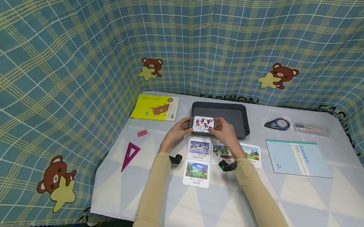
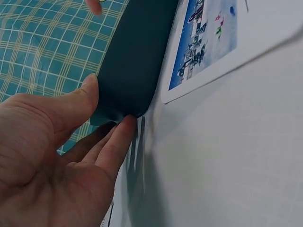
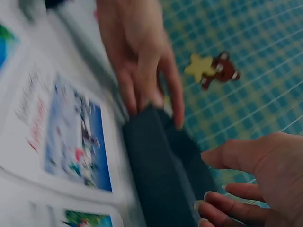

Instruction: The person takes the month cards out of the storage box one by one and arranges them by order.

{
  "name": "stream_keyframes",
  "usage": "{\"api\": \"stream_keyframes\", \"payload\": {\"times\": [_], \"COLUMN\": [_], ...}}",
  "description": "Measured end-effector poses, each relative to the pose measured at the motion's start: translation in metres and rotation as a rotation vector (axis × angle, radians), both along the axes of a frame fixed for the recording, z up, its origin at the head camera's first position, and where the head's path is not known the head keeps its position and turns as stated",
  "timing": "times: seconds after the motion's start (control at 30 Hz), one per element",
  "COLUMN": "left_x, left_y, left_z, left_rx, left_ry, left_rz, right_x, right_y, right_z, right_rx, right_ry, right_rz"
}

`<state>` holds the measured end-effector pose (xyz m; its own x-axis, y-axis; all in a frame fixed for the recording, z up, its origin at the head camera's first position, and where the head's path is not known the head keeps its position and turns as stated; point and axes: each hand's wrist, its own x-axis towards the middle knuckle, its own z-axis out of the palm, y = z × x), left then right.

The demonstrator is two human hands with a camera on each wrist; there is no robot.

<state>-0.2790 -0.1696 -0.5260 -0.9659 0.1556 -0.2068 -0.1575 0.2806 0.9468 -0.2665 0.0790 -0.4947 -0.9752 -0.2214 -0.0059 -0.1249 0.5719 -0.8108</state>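
Here in the head view, the left hand and the right hand flank the May card, which faces up at the near left part of the gray tray. Left fingers meet its left edge, right fingers its right; each thumb sits fairly close to its fingers, though whether they pinch the card I cannot tell. On the near side, the January card lies just beyond the April card, with a partly covered card and another card in line to the right. Over left, a yellow booklet lies far, then a pink eraser and a purple triangle ruler nearer. Over right, there's a tape dispenser beside a clear case, and nearer, a blue notebook.

To the left wrist view: thumb and fingers curve with a moderate gap, right at the tray's near left corner; the January card lies beside its wall.

And the right wrist view, blurred: right thumb and fingers stand apart by the tray's rim, the left hand at the left end. The May card cannot be made out.
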Motion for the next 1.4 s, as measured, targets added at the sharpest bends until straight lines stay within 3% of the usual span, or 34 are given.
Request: {"api": "stream_keyframes", "payload": {"times": [0.1, 0.23, 0.4, 0.57, 0.7, 0.87, 0.97, 1.07, 1.23, 1.4], "left_x": [0.002, 0.004, 0.003, 0.006, 0.009, 0.014, 0.014, 0.013, 0.008, 0.001], "left_y": [0.007, 0.017, 0.025, 0.025, 0.024, 0.020, 0.019, 0.016, 0.007, 0.002], "left_z": [-0.004, -0.011, -0.014, -0.013, -0.018, -0.023, -0.024, -0.022, -0.011, -0.002], "left_rx": [0.014, 0.030, 0.063, 0.056, 0.041, 0.019, 0.019, 0.017, 0.021, 0.030], "left_ry": [-0.002, -0.024, -0.003, -0.007, -0.027, -0.050, -0.035, -0.026, -0.011, 0.015], "left_rz": [-0.002, -0.032, -0.035, -0.021, -0.037, -0.021, -0.017, -0.022, -0.005, -0.013], "right_x": [-0.024, -0.039, -0.048, -0.052, -0.048, -0.036, -0.028, -0.015, 0.022, 0.075], "right_y": [0.002, 0.008, 0.012, 0.009, 0.006, 0.007, 0.016, 0.029, 0.047, 0.068], "right_z": [-0.009, -0.020, -0.026, -0.026, -0.030, -0.030, -0.021, -0.009, 0.009, 0.013], "right_rx": [0.089, 0.224, 0.320, 0.298, 0.203, 0.028, -0.026, -0.057, -0.049, -0.001], "right_ry": [-0.061, -0.159, -0.116, -0.102, -0.111, -0.066, -0.001, 0.006, -0.039, -0.121], "right_rz": [-0.004, 0.008, 0.025, -0.015, -0.052, -0.053, -0.073, -0.093, -0.083, -0.048]}}
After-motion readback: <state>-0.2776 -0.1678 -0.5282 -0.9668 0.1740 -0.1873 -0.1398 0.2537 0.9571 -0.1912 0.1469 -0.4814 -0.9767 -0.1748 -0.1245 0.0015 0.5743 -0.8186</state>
